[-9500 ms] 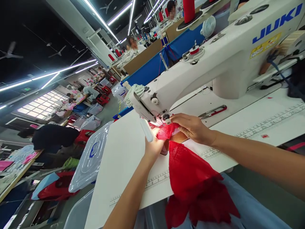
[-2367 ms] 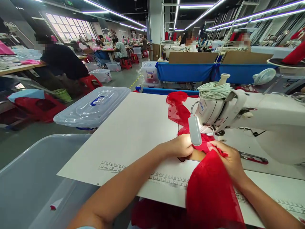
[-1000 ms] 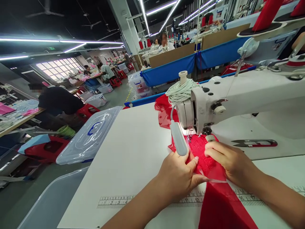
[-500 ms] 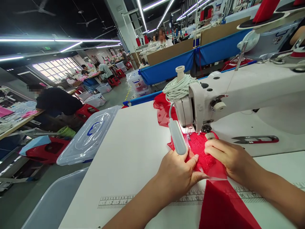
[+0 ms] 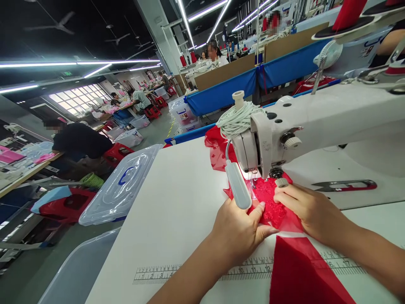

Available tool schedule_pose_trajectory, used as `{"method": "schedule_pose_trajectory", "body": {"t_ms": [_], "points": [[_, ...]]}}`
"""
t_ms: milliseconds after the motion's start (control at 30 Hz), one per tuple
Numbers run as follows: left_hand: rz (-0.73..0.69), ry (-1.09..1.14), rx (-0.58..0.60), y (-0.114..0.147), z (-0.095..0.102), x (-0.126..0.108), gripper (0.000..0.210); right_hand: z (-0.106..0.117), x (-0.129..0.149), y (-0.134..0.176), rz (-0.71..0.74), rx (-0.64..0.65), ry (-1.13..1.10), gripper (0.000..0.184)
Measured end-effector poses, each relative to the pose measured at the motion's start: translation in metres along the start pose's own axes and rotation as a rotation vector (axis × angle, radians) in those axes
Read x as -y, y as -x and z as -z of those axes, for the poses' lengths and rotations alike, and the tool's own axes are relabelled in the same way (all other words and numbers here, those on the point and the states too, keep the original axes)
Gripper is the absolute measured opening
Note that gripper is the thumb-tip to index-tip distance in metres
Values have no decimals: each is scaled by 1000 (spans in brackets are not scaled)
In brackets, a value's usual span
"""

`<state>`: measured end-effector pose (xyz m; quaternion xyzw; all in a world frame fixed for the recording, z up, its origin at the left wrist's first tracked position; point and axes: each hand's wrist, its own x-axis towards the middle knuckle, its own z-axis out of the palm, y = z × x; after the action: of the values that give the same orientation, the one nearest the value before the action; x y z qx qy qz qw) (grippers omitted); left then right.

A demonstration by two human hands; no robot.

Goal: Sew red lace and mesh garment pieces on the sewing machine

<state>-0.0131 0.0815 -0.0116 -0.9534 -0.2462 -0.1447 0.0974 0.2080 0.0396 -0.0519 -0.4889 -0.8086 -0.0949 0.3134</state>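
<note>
Along the bottom edge of the frame, right of centre, a dark length of red fabric [image 5: 305,272] crosses the printed ruler [image 5: 156,275] and runs out of view. Just above, the left hand [image 5: 236,226] has its thumb and fingers closed on the fabric's left side, while the right hand [image 5: 316,207] grasps its right side with bent fingers; the embroidered part lies between them, leading under the needle end of the sewing machine [image 5: 316,131]. A slim lamp [image 5: 238,185] hangs right at the left knuckles, so room is tight there. To the right, snips [image 5: 349,185] lie near the right hand. Leftward, the white worktop [image 5: 167,194] stretches wide to its slanting edge, well apart from the left hand. Beyond that edge stand an open bin [image 5: 79,270] and a clear lid [image 5: 123,185]; farther, at upper left, sits a person in dark clothing [image 5: 82,139]
</note>
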Motion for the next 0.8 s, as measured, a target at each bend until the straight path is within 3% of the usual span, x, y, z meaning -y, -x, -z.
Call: {"method": "schedule_pose_trajectory", "body": {"t_ms": [633, 800], "points": [[20, -77, -29, 7, -8, -2, 59, -1, -2, 2, -63, 63, -34, 36], [18, -75, -76, 4, -6, -4, 69, 1, 0, -2, 10, 15, 44, 50]]}}
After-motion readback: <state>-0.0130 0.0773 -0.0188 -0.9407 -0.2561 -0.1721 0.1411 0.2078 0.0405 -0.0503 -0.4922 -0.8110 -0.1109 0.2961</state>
